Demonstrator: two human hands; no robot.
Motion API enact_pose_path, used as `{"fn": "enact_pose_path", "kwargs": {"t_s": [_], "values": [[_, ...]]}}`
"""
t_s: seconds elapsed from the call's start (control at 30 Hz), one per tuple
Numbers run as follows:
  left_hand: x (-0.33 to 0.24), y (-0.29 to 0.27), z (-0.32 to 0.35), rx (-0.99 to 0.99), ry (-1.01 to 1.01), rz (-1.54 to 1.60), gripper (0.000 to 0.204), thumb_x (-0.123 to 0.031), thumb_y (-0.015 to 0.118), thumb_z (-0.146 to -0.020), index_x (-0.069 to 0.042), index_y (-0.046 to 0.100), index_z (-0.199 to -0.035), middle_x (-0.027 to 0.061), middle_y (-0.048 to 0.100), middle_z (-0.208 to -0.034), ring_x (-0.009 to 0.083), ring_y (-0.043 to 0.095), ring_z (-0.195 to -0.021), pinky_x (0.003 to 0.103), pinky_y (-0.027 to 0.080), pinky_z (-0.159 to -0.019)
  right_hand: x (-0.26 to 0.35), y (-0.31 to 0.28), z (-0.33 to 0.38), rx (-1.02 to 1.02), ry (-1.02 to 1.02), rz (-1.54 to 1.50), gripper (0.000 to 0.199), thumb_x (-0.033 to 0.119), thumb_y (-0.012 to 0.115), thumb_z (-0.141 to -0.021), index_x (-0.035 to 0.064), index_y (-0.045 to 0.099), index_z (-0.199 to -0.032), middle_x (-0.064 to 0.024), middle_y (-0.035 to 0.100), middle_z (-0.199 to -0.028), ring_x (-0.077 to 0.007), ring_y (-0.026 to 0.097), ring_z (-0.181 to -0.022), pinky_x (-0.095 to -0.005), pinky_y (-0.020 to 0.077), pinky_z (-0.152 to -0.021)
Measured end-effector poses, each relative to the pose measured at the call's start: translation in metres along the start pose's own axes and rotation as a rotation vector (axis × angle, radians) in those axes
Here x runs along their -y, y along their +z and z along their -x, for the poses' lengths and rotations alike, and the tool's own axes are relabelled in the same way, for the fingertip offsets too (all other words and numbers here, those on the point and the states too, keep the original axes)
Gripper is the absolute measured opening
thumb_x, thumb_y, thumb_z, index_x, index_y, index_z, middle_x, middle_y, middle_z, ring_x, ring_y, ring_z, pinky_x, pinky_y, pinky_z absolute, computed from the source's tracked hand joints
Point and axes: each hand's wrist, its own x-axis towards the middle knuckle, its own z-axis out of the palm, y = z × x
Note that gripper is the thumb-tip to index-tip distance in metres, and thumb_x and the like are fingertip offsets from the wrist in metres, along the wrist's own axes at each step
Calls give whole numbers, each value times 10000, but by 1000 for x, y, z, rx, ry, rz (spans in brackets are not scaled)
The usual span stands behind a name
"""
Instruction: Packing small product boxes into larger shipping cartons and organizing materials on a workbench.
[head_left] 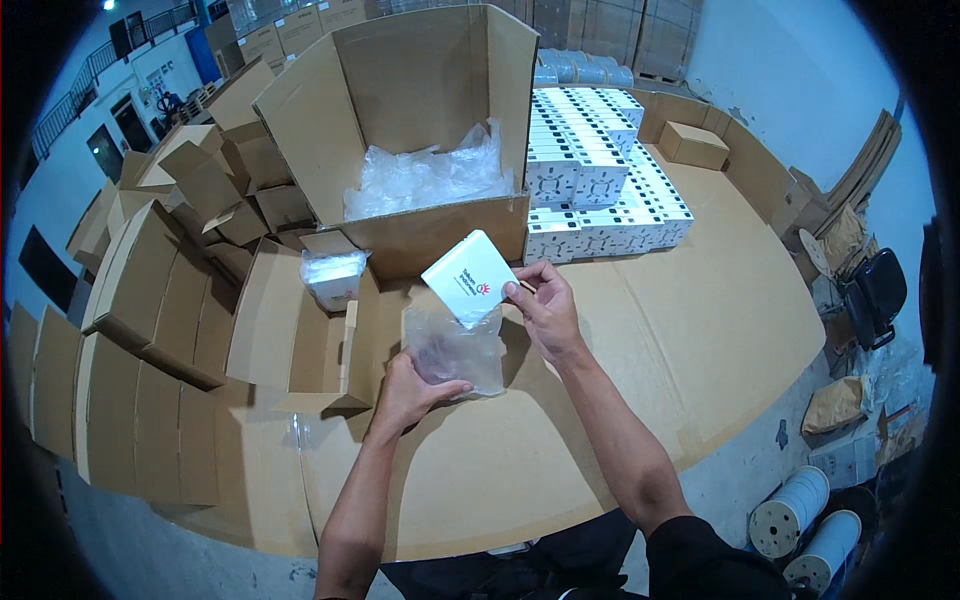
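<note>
My right hand point(546, 312) pinches the right corner of a flat white square box point(468, 275) with a small red mark on it. The box is tilted, and its lower corner is at the mouth of a clear plastic bag point(455, 350). My left hand point(418, 392) grips that bag from below, thumb across its front. Whether the box's tip is inside the bag I cannot tell. To the left stands an open cardboard carton point(325, 350); a bubble-wrapped white box point(334, 278) rests in its far end.
Behind my hands a large open carton point(440, 235) holds crumpled clear plastic bags point(430, 178). White patterned boxes point(600, 190) are stacked at its right. Brown cartons point(150, 300) crowd the left, and a small closed carton point(694, 145) sits far right. Cable spools point(790, 510) stand on the floor.
</note>
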Motion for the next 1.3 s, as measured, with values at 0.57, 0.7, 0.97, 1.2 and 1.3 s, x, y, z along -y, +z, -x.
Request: {"fn": "enact_pose_path", "kwargs": {"t_s": [0.57, 0.7, 0.97, 1.2, 1.3], "values": [[3, 1, 0, -4, 30, 18, 657, -152, 959, -656, 59, 636, -1188, 140, 739, -1112, 204, 710, -1019, 363, 565, -927, 2, -7, -1, 125, 8, 84, 204, -6, 726, -893, 51, 557, -993, -96, 669, -1063, -127, 622, -964, -286, 514, -878], [-4, 1, 2, -24, 21, -10, 689, -156, 963, -647, 61, 624, -1206, 142, 734, -1117, 211, 706, -1025, 370, 565, -930, 8, -2, 2, 172, 24, 167, 198, 3, 716, -906, 50, 547, -998, -76, 664, -1021, -109, 614, -941, -275, 508, -847], [-1, 5, 1, 1, 74, 130, 689, -156, 953, -669, 27, 618, -1243, 131, 725, -1114, 193, 693, -1027, 360, 561, -926, 2, 3, 5, 200, 58, 273, 177, 4, 694, -925, 12, 555, -1034, -70, 629, -1011, -109, 616, -888, -285, 527, -817], [2, 11, -5, -87, -24, 236, 347, -238, 745, -948, 14, 669, -1175, 79, 723, -1066, 134, 661, -942, 315, 536, -849, 1, 4, 6, 185, 143, 357, 202, 50, 709, -936, -14, 567, -1064, -77, 627, -1018, -127, 643, -917, -278, 547, -788], [16, 15, -20, -206, 5, 293, 311, -243, 697, -992, 18, 682, -1160, 69, 725, -1051, 123, 654, -926, 303, 523, -847, -1, 19, 9, 93, 144, 329, 257, 92, 732, -938, -28, 584, -1110, -86, 650, -1062, -126, 656, -922, -277, 551, -785]]}}
